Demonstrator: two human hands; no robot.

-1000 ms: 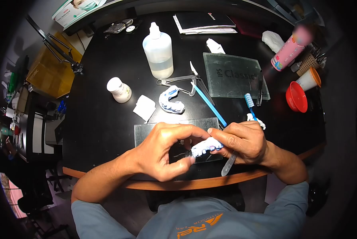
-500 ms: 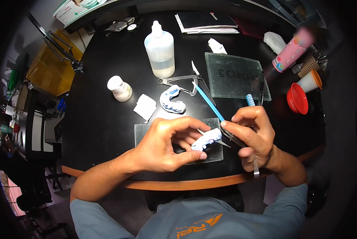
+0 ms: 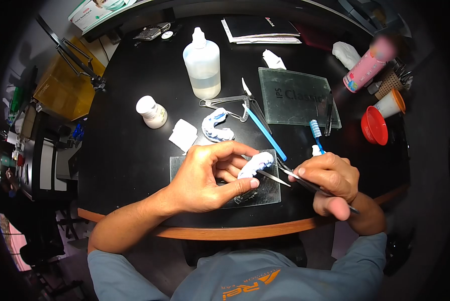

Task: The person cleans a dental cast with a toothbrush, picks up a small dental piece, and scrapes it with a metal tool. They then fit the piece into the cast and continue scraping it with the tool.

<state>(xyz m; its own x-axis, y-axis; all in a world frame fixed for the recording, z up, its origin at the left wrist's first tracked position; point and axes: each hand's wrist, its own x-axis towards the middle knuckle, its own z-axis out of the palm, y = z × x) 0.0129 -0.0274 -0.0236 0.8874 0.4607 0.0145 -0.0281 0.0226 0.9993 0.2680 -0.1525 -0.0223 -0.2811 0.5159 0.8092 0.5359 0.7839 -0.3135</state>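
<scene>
My left hand [image 3: 212, 178] is closed on a white and blue dental cast [image 3: 256, 165], pinched between thumb and fingers over a small dark plate [image 3: 181, 164]. Slim metal tweezers [image 3: 310, 185] run through my right hand [image 3: 334, 181], their tips pointing left close to the cast's right end. Under the cast a pointed metal instrument [image 3: 275, 178] sticks out to the right. A blue-handled tool [image 3: 266, 133] lies just beyond the tweezers' tips. Past my left hand rest a second, horseshoe-shaped dental cast [image 3: 218, 133] and a folded white tissue [image 3: 183, 135].
A large squeeze bottle [image 3: 203, 65] and a small white bottle [image 3: 151, 113] stand farther back. Metal calipers [image 3: 225, 101] lie near a glass slab [image 3: 295, 95]. To the right are a blue brush [image 3: 315, 130], a red bowl [image 3: 374, 125] and a pink bottle [image 3: 363, 70].
My right hand has moved right and turned, drawing the tweezers back and uncovering more of the blue brush. My left hand has tilted the cast slightly.
</scene>
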